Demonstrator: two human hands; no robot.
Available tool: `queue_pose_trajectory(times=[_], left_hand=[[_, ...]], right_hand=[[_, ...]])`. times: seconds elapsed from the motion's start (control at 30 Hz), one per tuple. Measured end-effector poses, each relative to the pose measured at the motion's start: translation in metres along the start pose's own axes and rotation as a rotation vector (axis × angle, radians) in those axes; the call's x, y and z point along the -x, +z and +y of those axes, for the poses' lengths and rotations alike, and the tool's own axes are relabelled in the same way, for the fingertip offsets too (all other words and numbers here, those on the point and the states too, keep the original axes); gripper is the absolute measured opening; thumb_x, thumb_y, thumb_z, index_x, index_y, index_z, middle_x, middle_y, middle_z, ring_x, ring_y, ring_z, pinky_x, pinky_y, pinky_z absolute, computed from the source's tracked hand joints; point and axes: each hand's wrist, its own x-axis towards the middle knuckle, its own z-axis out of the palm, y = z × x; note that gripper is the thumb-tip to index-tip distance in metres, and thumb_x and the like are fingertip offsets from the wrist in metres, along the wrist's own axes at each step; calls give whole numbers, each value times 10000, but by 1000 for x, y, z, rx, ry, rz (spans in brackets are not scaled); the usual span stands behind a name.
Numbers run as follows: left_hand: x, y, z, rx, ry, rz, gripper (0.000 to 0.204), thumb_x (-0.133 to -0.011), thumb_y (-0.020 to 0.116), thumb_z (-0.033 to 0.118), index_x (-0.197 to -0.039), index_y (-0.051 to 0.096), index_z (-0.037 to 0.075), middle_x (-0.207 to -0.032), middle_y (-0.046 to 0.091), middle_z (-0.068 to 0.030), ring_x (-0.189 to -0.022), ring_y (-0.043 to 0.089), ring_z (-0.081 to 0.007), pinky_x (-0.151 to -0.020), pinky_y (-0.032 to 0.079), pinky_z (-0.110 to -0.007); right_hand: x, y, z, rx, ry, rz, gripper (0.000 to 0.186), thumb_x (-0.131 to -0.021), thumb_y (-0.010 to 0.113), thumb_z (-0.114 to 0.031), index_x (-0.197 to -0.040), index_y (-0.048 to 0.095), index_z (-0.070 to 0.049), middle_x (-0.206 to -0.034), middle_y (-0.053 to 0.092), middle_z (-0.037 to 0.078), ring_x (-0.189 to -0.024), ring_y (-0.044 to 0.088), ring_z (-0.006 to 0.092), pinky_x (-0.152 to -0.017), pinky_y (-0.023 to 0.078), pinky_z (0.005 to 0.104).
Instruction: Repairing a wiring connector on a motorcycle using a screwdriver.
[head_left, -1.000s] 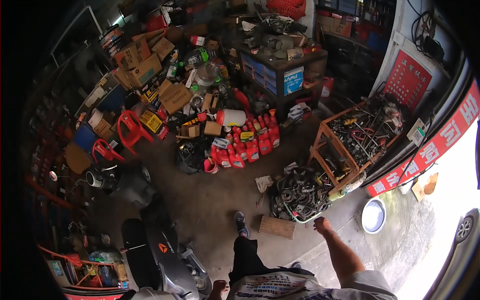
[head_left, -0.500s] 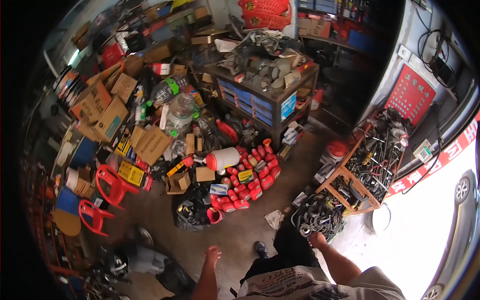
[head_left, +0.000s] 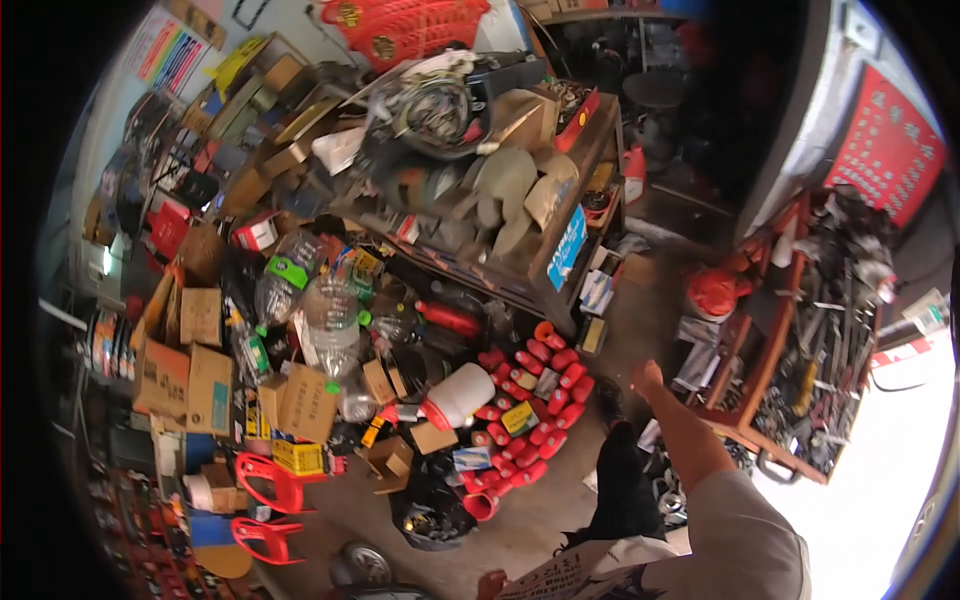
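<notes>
My right hand [head_left: 645, 374] hangs over the concrete floor, fingers loosely bent and apart, with nothing visible in it, just right of red plastic jugs [head_left: 540, 430]. My left hand [head_left: 490, 584] shows only partly at the bottom edge, too blurred to read its fingers. My dark-trousered leg [head_left: 620, 480] is stepping beside the jugs. To the right stands a wooden-framed rack [head_left: 750, 380] heaped with metal tools [head_left: 830, 350]; a red bag or bundle [head_left: 718, 292] lies beside it.
A cluttered cabinet [head_left: 560, 240] stands ahead, beside a dark passage [head_left: 660, 200]. Cardboard boxes [head_left: 200, 390], plastic bottles, red chairs [head_left: 265, 540] and a black bag [head_left: 430, 515] are on the left. A bright doorway [head_left: 905, 440] opens at right.
I have walked forward toward the cabinet and passage; the jugs and rack are nearer. My right hand moved forward from the metal-parts pile; my left hand dropped back toward the bottom edge.
</notes>
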Motion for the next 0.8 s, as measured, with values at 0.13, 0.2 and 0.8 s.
queue_pose_trajectory(times=[0.13,0.2,0.8], left_hand=[[-7,-112,8,3,-239,-141,211,-933,535,195,-1058,638,60,-853,675,-75,-761,669,-206,-545,537,-371],[-36,-155,15,20,-295,-207,214,-933,538,198,-1062,637,59,-856,677,-76,-763,670,-205,-547,539,-370],[-108,-290,26,282,-827,-333,250,-930,561,219,-1097,624,44,-882,690,-81,-786,680,-198,-562,551,-359]], right_hand=[[-145,-60,-66,-663,357,124,345,-933,464,-330,-977,676,-62,-925,667,215,-969,621,427,-864,497,517],[-213,-82,-57,-720,435,128,367,-955,422,-338,-994,641,-46,-942,660,255,-942,622,461,-860,495,537],[-422,-55,-43,-234,238,100,452,-1012,274,-255,-917,654,-27,-835,708,179,-794,704,349,-700,552,466]])
